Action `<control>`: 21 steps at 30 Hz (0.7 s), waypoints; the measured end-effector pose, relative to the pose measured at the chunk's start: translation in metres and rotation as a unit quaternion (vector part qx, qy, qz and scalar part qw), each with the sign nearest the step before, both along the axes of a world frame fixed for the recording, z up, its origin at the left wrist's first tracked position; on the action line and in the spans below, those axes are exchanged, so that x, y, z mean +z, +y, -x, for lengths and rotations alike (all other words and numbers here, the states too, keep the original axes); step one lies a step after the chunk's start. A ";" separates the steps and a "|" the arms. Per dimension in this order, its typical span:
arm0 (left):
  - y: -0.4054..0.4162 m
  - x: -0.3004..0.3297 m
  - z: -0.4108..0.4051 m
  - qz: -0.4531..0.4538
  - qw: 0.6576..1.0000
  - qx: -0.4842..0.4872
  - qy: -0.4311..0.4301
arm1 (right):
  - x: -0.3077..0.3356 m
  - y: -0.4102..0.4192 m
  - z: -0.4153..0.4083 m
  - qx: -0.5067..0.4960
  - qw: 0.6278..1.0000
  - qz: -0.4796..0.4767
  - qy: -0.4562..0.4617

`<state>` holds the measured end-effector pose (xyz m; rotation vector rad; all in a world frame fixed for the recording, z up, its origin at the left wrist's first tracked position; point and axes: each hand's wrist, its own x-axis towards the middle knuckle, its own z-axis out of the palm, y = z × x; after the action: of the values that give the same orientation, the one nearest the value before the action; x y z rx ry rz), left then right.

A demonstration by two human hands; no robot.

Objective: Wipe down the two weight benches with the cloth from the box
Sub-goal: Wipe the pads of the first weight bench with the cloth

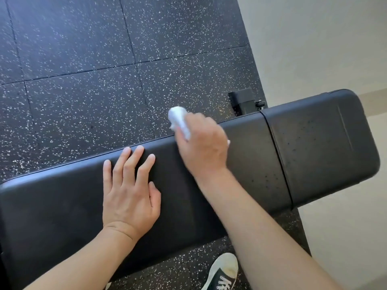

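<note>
A black padded weight bench (261,164) runs across the view from lower left to upper right, with a seam between its long pad and the shorter pad on the right. My right hand (202,145) grips a crumpled white cloth (179,120) and holds it at the far edge of the long pad. My left hand (129,189) lies flat on the pad, fingers spread and straight. Only this one bench is in view.
Black rubber floor tiles with white speckles (83,59) lie beyond the bench. A black metal frame part (244,101) shows behind the pad. A pale wall and floor (324,49) are at the right. A sneaker (223,273) stands below the bench's near edge.
</note>
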<state>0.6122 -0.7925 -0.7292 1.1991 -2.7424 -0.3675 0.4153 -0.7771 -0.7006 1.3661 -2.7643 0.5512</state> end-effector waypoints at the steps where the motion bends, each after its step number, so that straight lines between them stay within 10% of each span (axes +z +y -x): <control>1: 0.000 0.000 0.000 -0.003 1.000 0.003 0.004 | -0.003 -0.018 -0.026 0.044 0.999 0.003 -0.016; 8: 0.000 -0.004 -0.001 -0.003 1.000 0.012 0.011 | -0.011 -0.027 -0.024 0.138 0.990 0.039 -0.011; 16: 0.000 -0.004 -0.002 0.011 1.000 0.009 0.011 | -0.006 0.052 0.076 -0.095 0.995 0.019 0.027; 21: 0.000 -0.003 0.000 0.008 1.000 0.010 0.014 | -0.009 -0.028 -0.032 0.064 0.997 0.033 0.011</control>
<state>0.6126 -0.7921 -0.7326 1.2084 -2.7021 -0.3567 0.4469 -0.8050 -0.7095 1.5314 -2.6309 0.6229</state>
